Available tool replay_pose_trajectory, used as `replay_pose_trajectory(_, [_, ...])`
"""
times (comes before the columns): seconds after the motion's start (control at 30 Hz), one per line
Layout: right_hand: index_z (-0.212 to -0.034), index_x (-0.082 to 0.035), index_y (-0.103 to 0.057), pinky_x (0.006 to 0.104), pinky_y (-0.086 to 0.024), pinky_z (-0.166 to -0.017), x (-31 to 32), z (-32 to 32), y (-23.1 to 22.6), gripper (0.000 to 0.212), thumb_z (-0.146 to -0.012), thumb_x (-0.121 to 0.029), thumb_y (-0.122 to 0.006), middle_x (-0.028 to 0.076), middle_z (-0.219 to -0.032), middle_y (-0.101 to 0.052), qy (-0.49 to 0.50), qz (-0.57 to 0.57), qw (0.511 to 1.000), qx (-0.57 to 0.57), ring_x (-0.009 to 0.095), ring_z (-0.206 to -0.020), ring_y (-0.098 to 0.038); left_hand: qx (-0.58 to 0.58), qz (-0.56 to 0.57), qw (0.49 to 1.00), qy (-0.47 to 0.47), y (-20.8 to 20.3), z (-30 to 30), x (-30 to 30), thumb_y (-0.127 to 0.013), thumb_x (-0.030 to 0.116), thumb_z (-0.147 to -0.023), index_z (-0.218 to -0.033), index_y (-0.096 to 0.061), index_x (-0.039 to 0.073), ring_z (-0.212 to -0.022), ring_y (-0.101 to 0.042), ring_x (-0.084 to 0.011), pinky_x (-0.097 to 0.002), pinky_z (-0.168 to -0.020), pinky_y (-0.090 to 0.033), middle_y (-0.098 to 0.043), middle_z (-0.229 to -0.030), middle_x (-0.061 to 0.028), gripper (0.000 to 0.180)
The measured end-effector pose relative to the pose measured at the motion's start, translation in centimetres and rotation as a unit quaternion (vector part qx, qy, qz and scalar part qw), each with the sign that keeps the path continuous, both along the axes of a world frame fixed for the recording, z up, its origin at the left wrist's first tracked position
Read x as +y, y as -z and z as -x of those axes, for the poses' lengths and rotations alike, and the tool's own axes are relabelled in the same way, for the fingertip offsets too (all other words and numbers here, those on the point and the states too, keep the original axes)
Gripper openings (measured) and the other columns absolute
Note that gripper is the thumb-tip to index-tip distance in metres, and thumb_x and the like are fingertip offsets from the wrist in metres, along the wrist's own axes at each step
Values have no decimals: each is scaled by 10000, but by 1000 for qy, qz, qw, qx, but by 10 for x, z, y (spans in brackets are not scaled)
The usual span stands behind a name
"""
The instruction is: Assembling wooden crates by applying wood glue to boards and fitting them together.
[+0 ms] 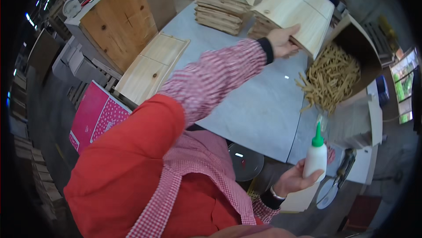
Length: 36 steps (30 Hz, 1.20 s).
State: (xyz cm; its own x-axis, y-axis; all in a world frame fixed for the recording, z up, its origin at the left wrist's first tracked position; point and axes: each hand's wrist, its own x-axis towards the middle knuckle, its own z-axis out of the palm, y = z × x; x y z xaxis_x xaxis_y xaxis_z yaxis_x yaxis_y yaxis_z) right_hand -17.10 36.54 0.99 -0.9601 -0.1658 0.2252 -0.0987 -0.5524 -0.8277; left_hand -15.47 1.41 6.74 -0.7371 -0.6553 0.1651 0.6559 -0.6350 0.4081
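Note:
My left hand (283,41) reaches across the table and grips the near edge of a pale wooden panel (301,9), its thumb on top. The panel lies tilted over a stack of similar panels (258,28), and part of that stack is hidden beneath it. Low on the right, my right hand (296,180) is wrapped round a white squeeze bottle (315,161) with a green pointed nozzle (318,138) aimed upward. The bottle is beside the table's right edge.
Another panel stack (224,5) stands at the back of the grey table (259,110). A box of tan strips (334,77) lies tipped open at the right. A single wooden panel (154,64) rests at the left, near a pink printed box (99,117). A dark round stool (246,162) stands below the table's edge.

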Motion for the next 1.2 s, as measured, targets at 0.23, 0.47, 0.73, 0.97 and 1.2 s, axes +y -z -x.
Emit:
replay_pose_trajectory(0.23, [-967,-14,-549,230,-312,-510,-39,15,7,454,-926,-463,-495,27,-672,-478,26,-42,998,-25,101,-564,-434,-328,119,929,123,59,16,-64,-619,361,-913,-1093,-559,-16,-840,-677,-255,-360,-739,-569,-660,-979,-165,422])
replay_pose_trajectory(0.47, [-865,-45,-530,232,-289,-498,-90,18,15,429,-924,-468,-496,12,-631,-446,-33,-54,997,-33,99,-552,-420,-511,229,538,-630,56,-197,-194,-742,388,-794,-875,-657,16,-609,-529,-85,-248,-546,-433,-605,-728,-45,390])
replay_pose_trajectory(0.73, [-871,-25,-532,234,-305,-505,-128,12,33,466,-921,-485,-481,21,-642,-451,-68,-85,992,-57,109,-561,-433,-583,75,680,-437,10,-223,-248,-816,322,-729,-892,-634,56,-614,-401,-99,-227,-531,-351,-523,-752,-6,361])
replay_pose_trajectory(0.97, [-865,-46,-527,228,-297,-493,-139,7,31,429,-933,-468,-493,-1,-613,-441,-44,-90,992,-72,88,-541,-421,-511,-24,775,-372,-8,-235,-247,-763,160,-773,-883,-582,100,-673,-453,-119,-250,-656,-448,-493,-777,11,220])
replay_pose_trajectory(1.2, [-1077,3,-522,223,-332,-490,-131,16,35,461,-909,-427,-511,62,-793,-539,-37,-66,994,-80,112,-594,-468,-225,-83,900,-364,21,-295,-180,-648,135,-864,-1216,-493,51,-1087,-562,-263,-409,-990,-441,-553,-1202,-126,393])
